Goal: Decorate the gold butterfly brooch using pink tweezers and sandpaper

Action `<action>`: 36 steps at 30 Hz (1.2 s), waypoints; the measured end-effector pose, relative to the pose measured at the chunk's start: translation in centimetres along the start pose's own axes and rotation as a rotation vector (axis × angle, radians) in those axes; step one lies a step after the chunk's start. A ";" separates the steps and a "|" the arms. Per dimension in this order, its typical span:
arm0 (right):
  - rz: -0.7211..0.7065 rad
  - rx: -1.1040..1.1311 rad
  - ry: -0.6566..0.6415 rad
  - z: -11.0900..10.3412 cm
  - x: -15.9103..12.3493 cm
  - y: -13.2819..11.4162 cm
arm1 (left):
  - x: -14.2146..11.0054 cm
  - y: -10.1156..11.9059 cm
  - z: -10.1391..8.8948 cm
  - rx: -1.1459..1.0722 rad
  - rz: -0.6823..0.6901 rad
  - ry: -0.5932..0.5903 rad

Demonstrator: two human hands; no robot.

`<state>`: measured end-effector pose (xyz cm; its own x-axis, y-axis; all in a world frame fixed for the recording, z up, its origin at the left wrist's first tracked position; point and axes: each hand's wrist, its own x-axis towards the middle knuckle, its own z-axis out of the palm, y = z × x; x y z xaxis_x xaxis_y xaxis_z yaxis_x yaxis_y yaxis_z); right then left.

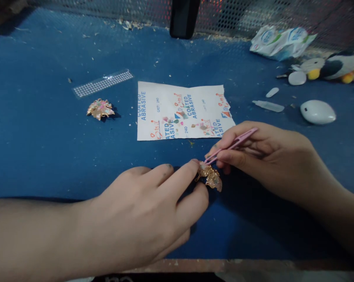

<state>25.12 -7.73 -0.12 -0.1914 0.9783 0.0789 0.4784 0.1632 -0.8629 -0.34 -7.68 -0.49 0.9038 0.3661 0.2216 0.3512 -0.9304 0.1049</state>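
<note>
Between the fingers of my left hand [159, 196] is a gold-edged ornament [213, 179] with pale pink, shiny lobes, held just above the blue mat. My right hand [261, 152] pinches pink tweezers [238, 141], whose tips meet the ornament's upper edge near my left index finger. Whether the tips grip a small piece is too small to tell. Beyond my hands lies a white sheet of abrasive paper [153, 105], printed side up, with several small coloured flakes [177, 121] on it. A similar pink and gold ornament [100, 109] rests on the mat at the left.
A strip of small round gems [103, 83] lies at the left. On the right are a small clear tube [268, 105], a white rounded case [317, 112], a plush toy [341, 66] and a wipes packet [282, 42]. A black object [184, 17] leans against the mesh at the back.
</note>
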 end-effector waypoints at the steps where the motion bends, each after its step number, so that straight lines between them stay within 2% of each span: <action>1: 0.004 0.004 -0.005 0.0 0.0 0.0 | 0.0 0.0 0.0 0.002 0.000 0.002; 12: 0.082 0.130 0.010 0.3 0.2 -0.2 | 0.0 -0.1 0.1 0.002 0.003 0.005; 20: 0.096 0.084 -0.016 0.2 0.3 -0.2 | 0.1 0.0 0.1 0.001 0.003 -0.003; 28: 0.097 0.136 0.012 0.2 0.2 -0.2 | 0.0 0.0 0.1 0.012 0.002 0.018; 36: 0.131 0.168 -0.016 0.2 0.3 -0.3 | 0.0 0.0 0.2 0.000 -0.002 0.018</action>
<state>24.75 -7.50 0.02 -0.1513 0.9874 -0.0457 0.3508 0.0104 -0.9364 -0.33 -7.67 -0.67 0.8987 0.3681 0.2385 0.3528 -0.9297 0.1058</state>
